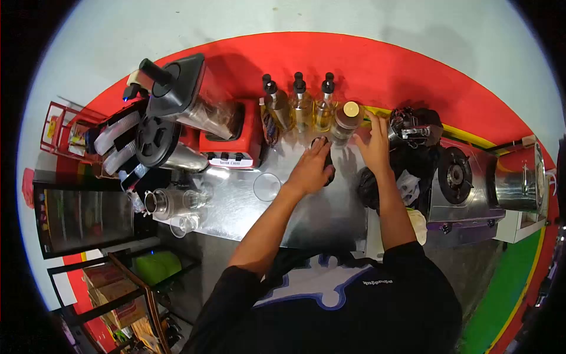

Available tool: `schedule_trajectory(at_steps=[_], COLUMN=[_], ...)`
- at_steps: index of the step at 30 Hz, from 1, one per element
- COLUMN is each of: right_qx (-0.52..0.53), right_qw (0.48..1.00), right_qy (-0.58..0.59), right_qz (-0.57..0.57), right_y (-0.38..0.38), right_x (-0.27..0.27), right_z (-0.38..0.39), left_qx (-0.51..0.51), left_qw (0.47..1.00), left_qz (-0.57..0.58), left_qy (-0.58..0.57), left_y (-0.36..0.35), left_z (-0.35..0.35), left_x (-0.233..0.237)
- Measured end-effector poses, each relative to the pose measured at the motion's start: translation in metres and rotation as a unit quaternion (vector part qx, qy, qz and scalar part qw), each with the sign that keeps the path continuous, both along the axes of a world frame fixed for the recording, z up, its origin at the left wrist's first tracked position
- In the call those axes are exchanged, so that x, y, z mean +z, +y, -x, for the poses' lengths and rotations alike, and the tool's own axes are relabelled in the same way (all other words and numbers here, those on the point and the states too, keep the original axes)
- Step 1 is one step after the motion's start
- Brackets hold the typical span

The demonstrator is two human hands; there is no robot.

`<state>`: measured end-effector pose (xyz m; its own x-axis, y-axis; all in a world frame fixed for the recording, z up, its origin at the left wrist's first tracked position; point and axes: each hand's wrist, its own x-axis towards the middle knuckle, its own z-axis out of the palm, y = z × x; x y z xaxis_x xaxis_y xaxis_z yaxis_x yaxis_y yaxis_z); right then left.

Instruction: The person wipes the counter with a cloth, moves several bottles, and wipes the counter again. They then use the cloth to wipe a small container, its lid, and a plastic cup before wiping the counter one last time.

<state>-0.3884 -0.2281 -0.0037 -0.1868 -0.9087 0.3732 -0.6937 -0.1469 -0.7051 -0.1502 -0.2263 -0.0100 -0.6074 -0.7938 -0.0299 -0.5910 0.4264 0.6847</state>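
My left hand (309, 169) is over the steel counter (236, 219), its fingers closed over a small black item (330, 169), possibly a folded cloth, mostly hidden under the palm. My right hand (375, 144) reaches up with fingers stretched out, just right of a clear glass jar (346, 125) with a gold lid. Nothing shows in that hand. Three glass bottles (302, 109) with black tops stand upright in a row left of the jar. A clear round glass (267, 187) sits left of my left forearm.
A red blender base (250, 133) with its jug (194, 106) stands at the back left. Left of it are a steel container (171, 147) and stacked plastic lids. Glass jugs (171, 202) sit at the left edge. Black bags (370, 187) and a gas stove (457, 189) are on the right.
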Motion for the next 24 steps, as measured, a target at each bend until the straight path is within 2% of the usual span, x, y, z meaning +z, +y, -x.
schedule_trajectory(at_steps=[3,5,7,9,12,13,15,16,17,19,20,24], right_qx=[0.016,0.047,0.080,0.095,0.199,0.198,0.265,0.287,0.284,0.302,0.311,0.261], right_qw=[0.999,0.999,0.993,0.991,0.962,0.963,0.948,0.945,0.946,0.929,0.933,0.952], right_qy=[-0.011,0.023,-0.026,-0.025,-0.043,-0.043,-0.020,-0.002,0.001,-0.023,-0.014,-0.038], right_qz=[-0.029,0.002,-0.087,-0.096,-0.179,-0.181,-0.176,-0.155,-0.159,-0.210,-0.184,-0.155], right_y=[0.020,0.033,0.043,0.049,0.054,0.056,0.061,0.062,0.068,0.076,0.077,0.087], right_x=[0.002,0.000,0.009,0.007,0.009,0.009,0.007,0.004,0.003,0.008,0.000,-0.016], right_z=[-0.014,-0.025,-0.047,-0.067,-0.099,-0.110,-0.131,-0.142,-0.151,-0.171,-0.179,-0.203], left_qx=[0.010,0.048,0.079,0.090,0.131,0.129,0.127,0.110,0.107,0.091,0.068,0.054], left_qw=[0.994,0.993,0.988,0.986,0.985,0.985,0.980,0.985,0.984,0.962,0.958,0.939], left_qz=[0.015,-0.010,0.037,0.062,-0.017,-0.019,-0.095,-0.075,-0.079,-0.225,-0.235,-0.283], left_qy=[0.107,0.111,0.125,0.124,0.113,0.113,0.120,0.110,0.115,0.128,0.153,0.186], left_y=[-0.004,-0.004,-0.001,0.002,0.014,0.017,0.022,0.025,0.026,0.026,0.024,0.024], left_z=[-0.034,-0.061,-0.091,-0.120,-0.156,-0.166,-0.184,-0.191,-0.197,-0.205,-0.208,-0.206], left_x=[0.042,0.069,0.071,0.065,0.055,0.045,0.030,0.024,0.017,0.009,-0.004,0.000])
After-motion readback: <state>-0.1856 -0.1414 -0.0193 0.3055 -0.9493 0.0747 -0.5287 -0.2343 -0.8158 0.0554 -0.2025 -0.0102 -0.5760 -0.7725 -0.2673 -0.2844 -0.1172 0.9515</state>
